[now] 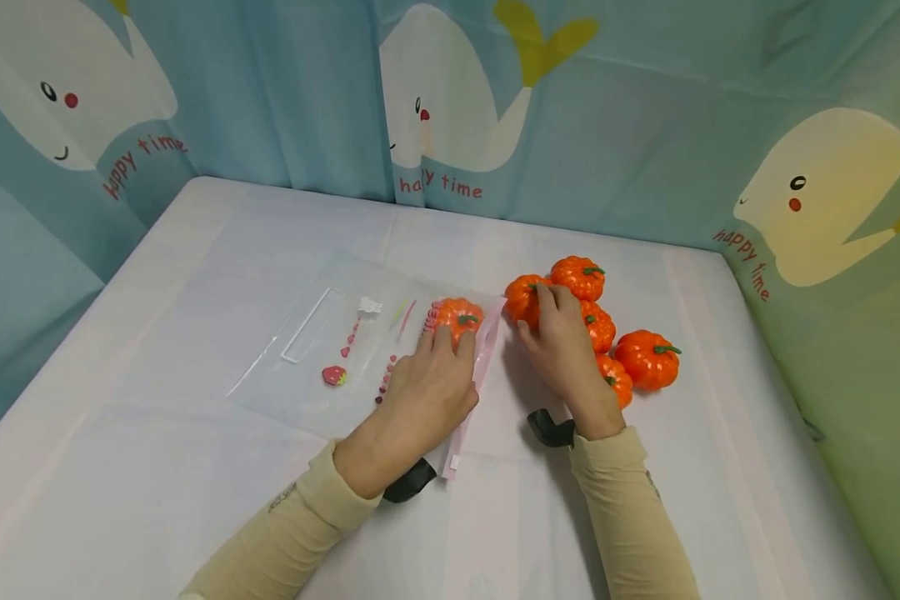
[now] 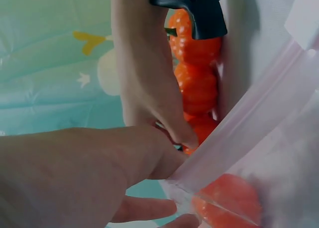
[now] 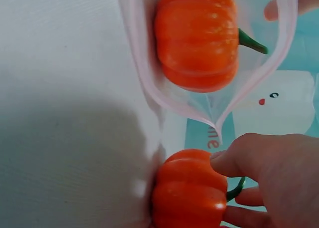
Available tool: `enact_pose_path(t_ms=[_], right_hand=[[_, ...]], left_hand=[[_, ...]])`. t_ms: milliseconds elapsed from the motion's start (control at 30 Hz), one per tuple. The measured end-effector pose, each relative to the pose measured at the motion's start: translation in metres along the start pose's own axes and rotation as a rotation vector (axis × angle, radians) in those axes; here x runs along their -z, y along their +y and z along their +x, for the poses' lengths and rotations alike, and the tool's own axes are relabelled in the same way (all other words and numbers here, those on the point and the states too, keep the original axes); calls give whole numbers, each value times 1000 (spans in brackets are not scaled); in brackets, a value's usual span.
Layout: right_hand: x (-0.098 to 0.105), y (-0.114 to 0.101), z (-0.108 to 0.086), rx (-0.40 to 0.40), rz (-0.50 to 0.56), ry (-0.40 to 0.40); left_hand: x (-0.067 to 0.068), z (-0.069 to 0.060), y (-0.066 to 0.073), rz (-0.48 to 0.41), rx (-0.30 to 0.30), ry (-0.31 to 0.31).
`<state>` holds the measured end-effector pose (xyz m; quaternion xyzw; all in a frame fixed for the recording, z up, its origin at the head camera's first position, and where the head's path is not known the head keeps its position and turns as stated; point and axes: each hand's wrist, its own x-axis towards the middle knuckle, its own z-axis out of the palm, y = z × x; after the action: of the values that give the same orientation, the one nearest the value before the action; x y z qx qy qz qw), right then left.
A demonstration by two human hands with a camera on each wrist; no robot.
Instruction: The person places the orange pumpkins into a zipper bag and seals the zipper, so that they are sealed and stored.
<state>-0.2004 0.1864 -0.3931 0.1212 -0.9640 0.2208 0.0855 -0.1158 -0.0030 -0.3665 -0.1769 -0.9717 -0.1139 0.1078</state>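
Note:
In the head view, a clear printed bag (image 1: 270, 379) with a pink zip edge lies flat on the left, one orange pumpkin (image 1: 459, 315) inside it. The left hand (image 1: 420, 392) reaches over the bag's mouth, its thumb and fingers holding the film by the pink edge (image 2: 239, 123). Just right of the mouth, the right hand (image 1: 566, 354) grips another pumpkin (image 1: 521, 298), thumb on one side and fingers by its green stem. The right wrist view shows that pumpkin (image 3: 189, 190) below the parted mouth, with the bagged pumpkin (image 3: 197, 38) above.
Several more orange pumpkins stand in a cluster around the right hand, one of them (image 1: 645, 360) at its right side. A white cloth (image 1: 195, 500) covers the table. Behind and beside it hangs a blue-green curtain (image 1: 307, 92) with whale prints.

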Motion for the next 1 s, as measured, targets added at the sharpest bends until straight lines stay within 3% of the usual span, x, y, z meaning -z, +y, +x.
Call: enact_pose_path(t_ms=[400,700,1000], right_hand=[[-8,2,3,5,15,-8],[0,2,0,37,2,-34],[22,0,-12,53,91,-68]], left_hand=[[0,3,0,41,-51,31],[6,8,-2,-111,-32,-71],[6,10,-5,-143,-34,-59]])
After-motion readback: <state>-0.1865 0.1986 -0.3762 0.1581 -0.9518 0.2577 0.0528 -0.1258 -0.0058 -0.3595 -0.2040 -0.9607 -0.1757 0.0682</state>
